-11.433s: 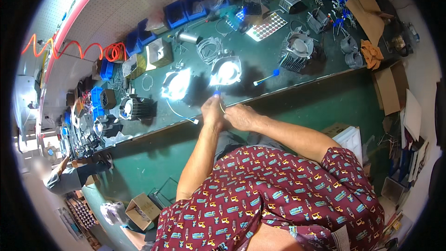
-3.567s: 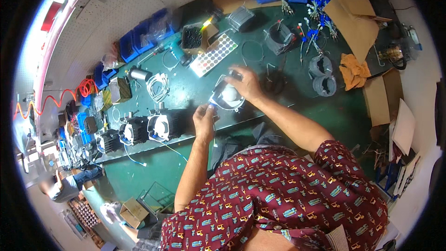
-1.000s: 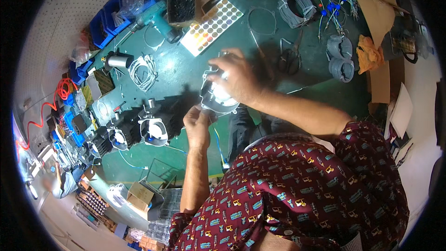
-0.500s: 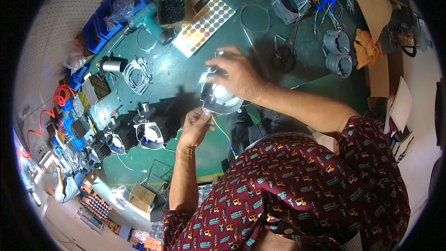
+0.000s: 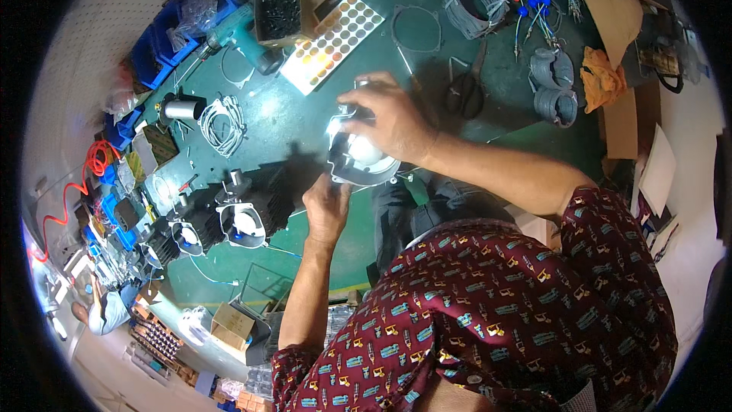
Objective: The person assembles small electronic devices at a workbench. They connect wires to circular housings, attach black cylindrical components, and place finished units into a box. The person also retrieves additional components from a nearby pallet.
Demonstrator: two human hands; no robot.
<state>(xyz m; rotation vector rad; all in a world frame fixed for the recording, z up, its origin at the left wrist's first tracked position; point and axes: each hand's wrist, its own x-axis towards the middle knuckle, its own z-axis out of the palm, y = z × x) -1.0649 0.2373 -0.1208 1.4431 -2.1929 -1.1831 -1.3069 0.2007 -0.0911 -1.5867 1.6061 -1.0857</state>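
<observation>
Clasping far side of metal housing [image 5: 360, 162]: right fingers [image 5: 358, 98]; left fingers [image 5: 323, 192] near-side, pinch unclear.

We've got a dark green tabletop [image 5: 286, 111], silver-grey housing [image 5: 362, 178] with a white dome [image 5: 365, 152] — our shirt [image 5: 526, 290] is maroon, printed all over with small blue, yellow and white motifs. White sheet [image 5: 335, 44], rows of round dots, some glinting gold. Blue bins [image 5: 145, 65], teal drill [image 5: 239, 31], orange rag [image 5: 601, 82], orange-red coiled hose [image 5: 99, 156], tan cardboard [image 5: 619, 30].
</observation>
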